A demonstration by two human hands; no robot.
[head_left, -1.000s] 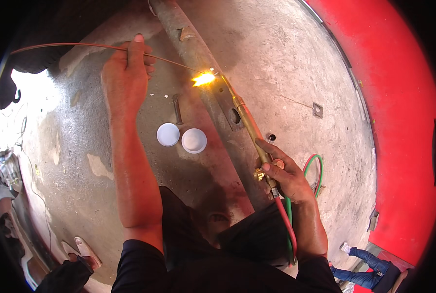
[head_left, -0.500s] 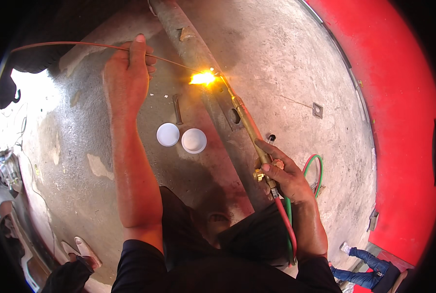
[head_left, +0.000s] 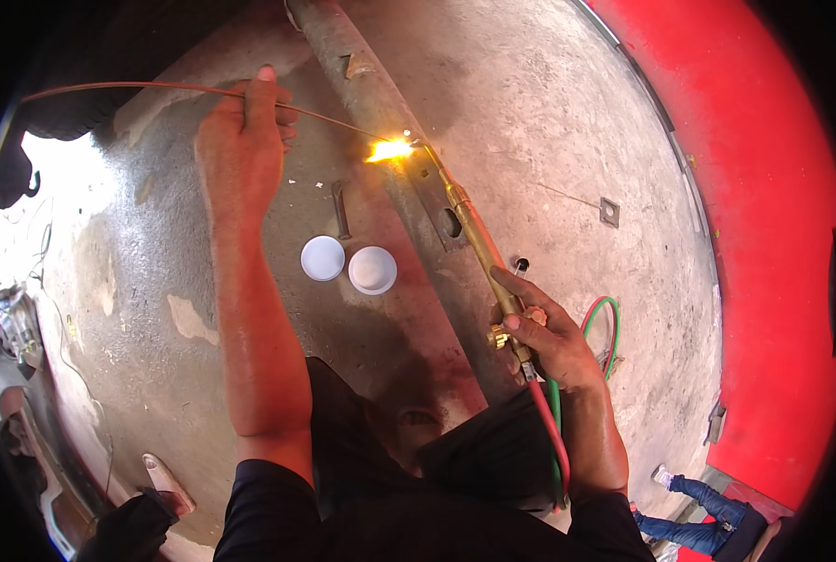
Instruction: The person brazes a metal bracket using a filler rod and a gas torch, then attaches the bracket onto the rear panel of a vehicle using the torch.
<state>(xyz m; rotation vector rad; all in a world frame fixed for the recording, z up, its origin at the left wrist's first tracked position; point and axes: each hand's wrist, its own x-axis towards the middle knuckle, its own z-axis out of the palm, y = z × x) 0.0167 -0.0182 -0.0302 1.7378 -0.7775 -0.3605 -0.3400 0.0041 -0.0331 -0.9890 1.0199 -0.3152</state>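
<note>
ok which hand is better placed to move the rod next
Likely the left hand: it holds the rod, whose end points at the flame. The right hand holds the torch.

Glare from the flame (head_left: 392, 150) hides the tip of the thin rod (head_left: 174, 87). The metal beam (head_left: 371, 98) is cut off at the far edge, and its near end is hidden behind the person's leg (head_left: 493, 450). Near right, another person (head_left: 703, 534) is cut off.
</note>
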